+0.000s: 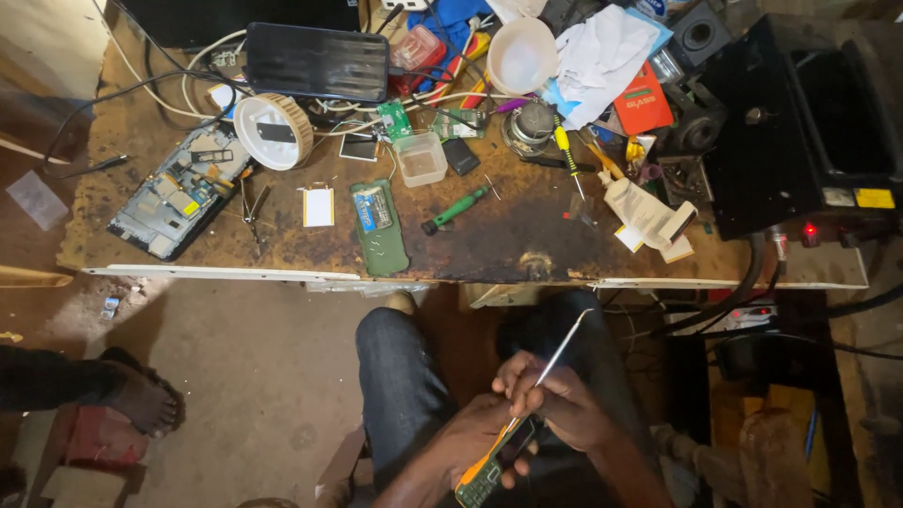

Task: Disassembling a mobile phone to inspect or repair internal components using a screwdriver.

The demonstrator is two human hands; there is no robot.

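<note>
Counter (508, 246): a worn, stained brown top with a pale front edge, spread across the upper half of the view and crowded with parts.

Black equipment case (800, 132): set at 3 o'clock on the counter, with small red lights lit along its lower front.

Dark tablet-like slab (317, 62): laid flat at 11 o'clock among white cables.

Opened device chassis (179, 193): placed at 9 o'clock, its internals exposed.

White round lid (271, 132): seen just beside the chassis, toward 10 o'clock.

White cup (522, 55): found at 12 o'clock, beside crumpled white paper (602, 56).

Green circuit board (378, 229): laid near the counter's front edge, with a green-handled screwdriver (455, 209) just to its 3 o'clock side.

Left hand (470, 435): seen at 6 o'clock over the lap, closed around a small keypad phone (491, 467) with orange trim.

Right hand (562, 403): positioned just at 2 o'clock from the phone, fingers pinched shut on a thin metal tool (562, 353), whose lower tip is brought against the phone's upper end.

Sandalled foot (141, 400): another person's, rested on the floor at 8 o'clock.
</note>
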